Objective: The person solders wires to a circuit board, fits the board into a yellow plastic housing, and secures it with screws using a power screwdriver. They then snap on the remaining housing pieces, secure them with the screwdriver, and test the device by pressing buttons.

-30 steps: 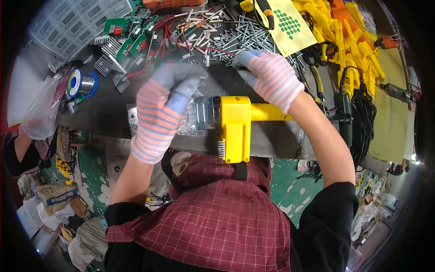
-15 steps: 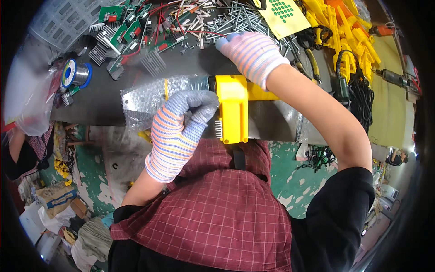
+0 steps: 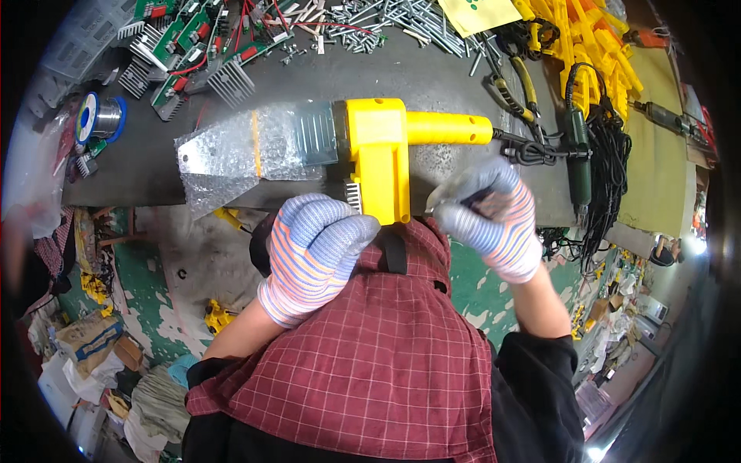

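Gloved hands at a dark worktable (image 3: 440,73), seen from above. The left hand (image 3: 312,251) is curled, its thumb and forefinger drawn together beside the lower end of a yellow tool body (image 3: 378,158); whether they pinch its edge cannot be told. The right hand (image 3: 498,220), slightly blurred, is half curled to the right of that body and apart from it, thumb and fingertips close together; whether anything small lies between them cannot be told. The tool lies crosswise just beyond both hands, its lower part reaching toward the person between them. A row of metal fins (image 3: 353,194) stands out from its side just above the left fingertips. Beyond the right hand extends the tool's yellow handle (image 3: 449,129), with a black cord (image 3: 532,152) at its end. Beyond and to the left of the left hand lie a clear bluish sleeve (image 3: 315,135) and bubble wrap (image 3: 224,143) crossed by an orange band (image 3: 257,145). Farther out, pliers (image 3: 527,86) and a green-handled tool (image 3: 577,150) lie beyond the right hand; loose screws (image 3: 401,27), circuit boards (image 3: 185,42) and a solder spool (image 3: 100,118) lie farther beyond the left.
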{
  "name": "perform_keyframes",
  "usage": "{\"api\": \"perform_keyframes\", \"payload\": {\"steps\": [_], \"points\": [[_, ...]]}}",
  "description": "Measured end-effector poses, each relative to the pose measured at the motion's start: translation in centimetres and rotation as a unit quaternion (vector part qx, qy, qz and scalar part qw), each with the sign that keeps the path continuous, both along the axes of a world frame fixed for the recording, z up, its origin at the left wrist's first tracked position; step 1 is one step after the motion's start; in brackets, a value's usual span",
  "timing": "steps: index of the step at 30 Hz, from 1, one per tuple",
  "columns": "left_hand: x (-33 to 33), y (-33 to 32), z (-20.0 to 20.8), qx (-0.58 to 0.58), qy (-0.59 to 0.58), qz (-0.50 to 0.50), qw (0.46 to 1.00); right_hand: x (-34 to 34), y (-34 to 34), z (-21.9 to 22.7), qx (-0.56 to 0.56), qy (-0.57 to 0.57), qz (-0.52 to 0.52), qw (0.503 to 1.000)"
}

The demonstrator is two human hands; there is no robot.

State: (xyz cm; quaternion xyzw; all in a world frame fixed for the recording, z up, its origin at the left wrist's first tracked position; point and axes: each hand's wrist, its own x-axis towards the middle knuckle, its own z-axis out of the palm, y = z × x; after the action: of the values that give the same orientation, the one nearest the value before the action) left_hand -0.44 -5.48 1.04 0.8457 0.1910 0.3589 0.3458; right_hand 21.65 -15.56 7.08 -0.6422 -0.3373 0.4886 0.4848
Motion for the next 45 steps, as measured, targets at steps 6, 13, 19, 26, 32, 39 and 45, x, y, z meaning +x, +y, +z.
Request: {"api": "perform_keyframes", "payload": {"steps": [6,13,19,26,32,39,45], "points": [[-0.1,-0.2,-0.1,0.076,0.026,-0.003,0.997,-2.1,-1.4,-2.8,0.061,0.006,-0.012,0.998],[0.0,0.4,-0.1,0.119,0.047,-0.024,0.992,-1.7,-0.9,-2.0,0.142,-0.255,0.099,0.951],[0.1,1.2,1.4,0.169,0.093,-0.09,0.977,0.0,0.0,1.1,0.033,-0.295,0.106,0.949],[-0.2,2.7,2.5,0.104,0.102,-0.109,0.983,1.2,3.4,1.2,0.099,-0.168,0.074,0.978],[-1.9,2.7,2.1,-0.213,-0.004,0.093,0.973,-1.2,3.4,-0.6,0.224,-0.431,0.26,0.835],[1.5,8.7,3.2,-0.127,-0.008,0.04,0.991,-2.9,2.9,-3.4,0.235,-0.487,0.202,0.816],[5.9,11.1,2.6,-0.264,0.071,-0.103,0.956,-3.6,1.5,-4.1,0.277,-0.58,0.169,0.748]]}}
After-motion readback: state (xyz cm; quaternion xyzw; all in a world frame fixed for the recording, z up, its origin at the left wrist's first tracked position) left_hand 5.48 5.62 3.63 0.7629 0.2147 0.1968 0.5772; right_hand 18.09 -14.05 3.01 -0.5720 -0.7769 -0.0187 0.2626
